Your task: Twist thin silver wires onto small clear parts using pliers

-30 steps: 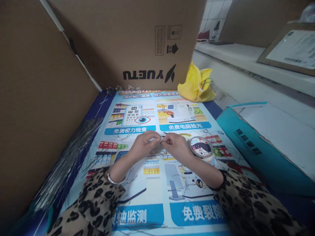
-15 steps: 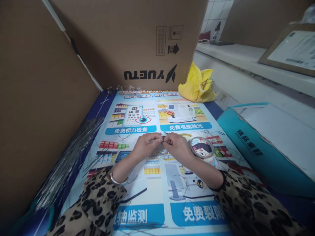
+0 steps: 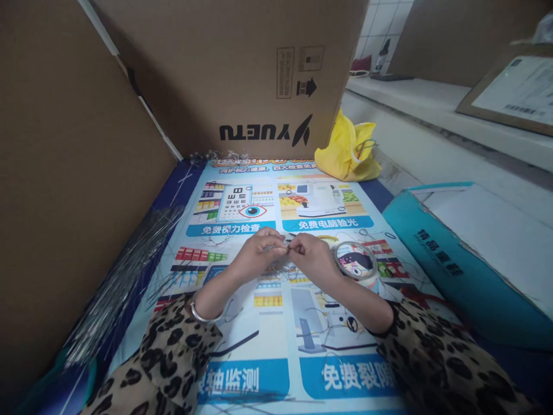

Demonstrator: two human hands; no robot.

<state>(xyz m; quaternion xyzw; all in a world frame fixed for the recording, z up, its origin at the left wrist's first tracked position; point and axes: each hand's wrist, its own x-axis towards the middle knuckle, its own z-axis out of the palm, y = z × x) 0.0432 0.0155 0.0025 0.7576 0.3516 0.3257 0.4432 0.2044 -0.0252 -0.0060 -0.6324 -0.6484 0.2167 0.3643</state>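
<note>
My left hand [image 3: 260,252] and my right hand [image 3: 315,257] meet over the middle of the printed poster [image 3: 283,323]. Both are closed, thumbs and fingers pinched together fingertip to fingertip. Between them is thin wire [image 3: 285,268], a small tangle of which shows just below the fingers; the exact spot they grip is mostly hidden. A short dark tip sticks out above the right fingers. Beside the right hand lies a ring-shaped roll of tape [image 3: 374,266]. Left of my left forearm lies a long bundle of straight silvery wires [image 3: 123,282].
Tall cardboard [image 3: 242,75] walls the back and left. A yellow bag [image 3: 345,153] sits at the back right, a teal shoe box [image 3: 436,253] along the right. Loose wires [image 3: 254,397] lie at the front edge. Small wire pieces [image 3: 220,155] are heaped at the back.
My left fingers have shifted slightly and lifted a little at the knuckles. The right fingertips have turned a bit, still pinched. The whole view has moved marginally.
</note>
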